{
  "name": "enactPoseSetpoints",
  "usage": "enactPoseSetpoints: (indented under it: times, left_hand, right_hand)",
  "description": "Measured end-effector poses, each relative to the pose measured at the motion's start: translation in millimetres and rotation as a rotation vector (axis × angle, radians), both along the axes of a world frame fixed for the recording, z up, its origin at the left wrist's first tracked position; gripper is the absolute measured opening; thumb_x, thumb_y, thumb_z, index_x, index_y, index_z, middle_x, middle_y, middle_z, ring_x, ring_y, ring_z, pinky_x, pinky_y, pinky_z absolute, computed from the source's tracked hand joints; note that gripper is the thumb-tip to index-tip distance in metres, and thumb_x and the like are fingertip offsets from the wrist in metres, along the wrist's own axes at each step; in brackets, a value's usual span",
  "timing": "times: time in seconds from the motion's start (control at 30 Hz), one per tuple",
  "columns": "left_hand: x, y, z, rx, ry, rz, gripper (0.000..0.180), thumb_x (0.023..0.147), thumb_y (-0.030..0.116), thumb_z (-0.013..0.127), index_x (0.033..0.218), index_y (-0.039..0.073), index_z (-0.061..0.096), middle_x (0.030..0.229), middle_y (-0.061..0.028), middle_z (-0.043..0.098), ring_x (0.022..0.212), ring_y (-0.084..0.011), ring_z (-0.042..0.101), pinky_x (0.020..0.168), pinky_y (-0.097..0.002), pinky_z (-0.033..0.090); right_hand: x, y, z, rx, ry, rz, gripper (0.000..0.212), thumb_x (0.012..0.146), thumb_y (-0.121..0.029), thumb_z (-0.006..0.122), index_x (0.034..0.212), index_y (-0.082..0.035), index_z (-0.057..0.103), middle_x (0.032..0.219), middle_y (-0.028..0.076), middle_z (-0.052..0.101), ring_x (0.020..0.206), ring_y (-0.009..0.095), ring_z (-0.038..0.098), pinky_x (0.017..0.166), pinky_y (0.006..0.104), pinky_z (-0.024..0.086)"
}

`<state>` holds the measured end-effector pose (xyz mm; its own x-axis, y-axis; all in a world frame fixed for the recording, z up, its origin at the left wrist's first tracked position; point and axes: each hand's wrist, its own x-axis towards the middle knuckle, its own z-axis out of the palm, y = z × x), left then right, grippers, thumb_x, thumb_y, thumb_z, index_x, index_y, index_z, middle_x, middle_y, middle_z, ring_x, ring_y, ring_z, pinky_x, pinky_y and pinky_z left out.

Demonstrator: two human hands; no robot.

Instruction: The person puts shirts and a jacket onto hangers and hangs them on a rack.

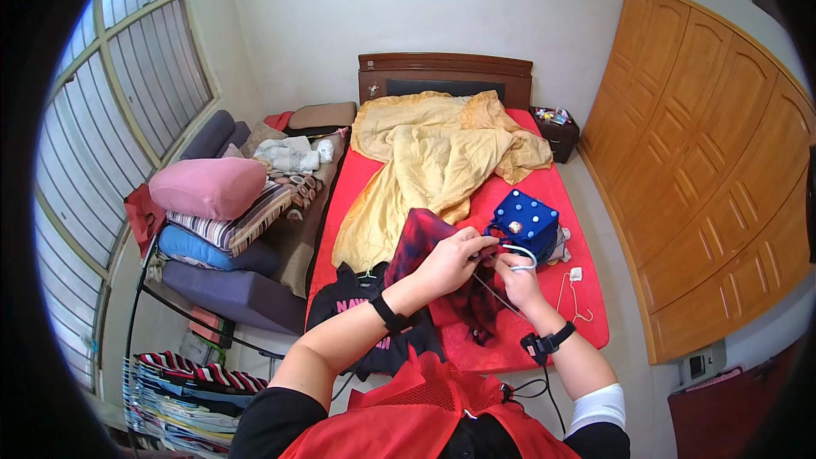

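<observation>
A red and dark-blue plaid shirt (421, 242) hangs in front of me over the red bed. My left hand (455, 265) is closed on its upper edge, fingers pinching the cloth. Close beside it, my right hand (517, 279) grips a pale clothes hanger (529, 253), whose curved hook sticks out above the fingers. One thin bar of the hanger runs down across the shirt; the rest is hidden by cloth and hands. To the left, a black T-shirt (344, 297) with pink lettering lies on the bed with a hanger in its neck.
A blue dotted fabric box (529, 219) stands right of the shirt, near a white charger with cable (575, 274). A yellow blanket (433, 161) covers the far bed. Left are a sofa with a pink cushion (208, 187) and a rack of hung clothes (183, 399); wooden wardrobes (697, 144) line the right.
</observation>
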<state>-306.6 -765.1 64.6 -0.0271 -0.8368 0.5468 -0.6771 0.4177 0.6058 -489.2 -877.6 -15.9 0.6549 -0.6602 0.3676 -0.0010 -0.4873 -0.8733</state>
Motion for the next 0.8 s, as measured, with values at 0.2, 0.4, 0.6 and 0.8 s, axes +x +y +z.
enactPoseSetpoints:
  times: [0.2,0.4,0.6,0.8]
  left_hand:
    - [-17,11,-16,0.052,0.015,-0.028,0.054,0.086,-0.005,0.066,0.139,0.003,0.063,0.102,-0.0182,0.062,0.095,-0.0372,0.067,0.083,-0.0416,0.055]
    - [-2,19,11,0.039,-0.247,-0.141,0.057,0.091,0.031,0.076,0.137,0.0,0.063,0.113,-0.0149,0.062,0.099,-0.0317,0.065,0.088,-0.0411,0.05]
    - [31,-2,13,-0.165,-0.579,0.119,0.026,0.091,0.02,0.068,0.117,0.015,0.073,0.103,-0.0081,0.062,0.103,-0.0286,0.06,0.094,-0.0441,0.042]
    - [59,-1,1,-0.054,-0.549,0.149,0.024,0.086,0.008,0.062,0.107,0.015,0.072,0.094,-0.0075,0.063,0.098,-0.0298,0.063,0.089,-0.0416,0.044]
  right_hand:
    - [1,-1,-5,0.252,-0.064,-0.032,0.019,0.101,-0.008,0.057,0.095,0.002,0.072,0.082,0.001,0.07,0.076,0.007,0.061,0.068,0.0264,0.047]
    - [-7,11,21,0.359,-0.137,0.062,0.026,0.108,-0.015,0.053,0.103,0.0,0.074,0.085,0.0,0.071,0.075,0.007,0.064,0.068,0.0249,0.05]
    - [-14,7,22,0.068,-0.049,0.033,0.025,0.103,-0.013,0.058,0.112,0.005,0.073,0.099,0.013,0.077,0.086,0.018,0.072,0.077,0.0339,0.056]
    - [-12,22,63,-0.016,0.068,-0.113,0.017,0.092,-0.007,0.07,0.104,0.004,0.071,0.092,0.015,0.072,0.083,0.027,0.072,0.077,0.0389,0.054]
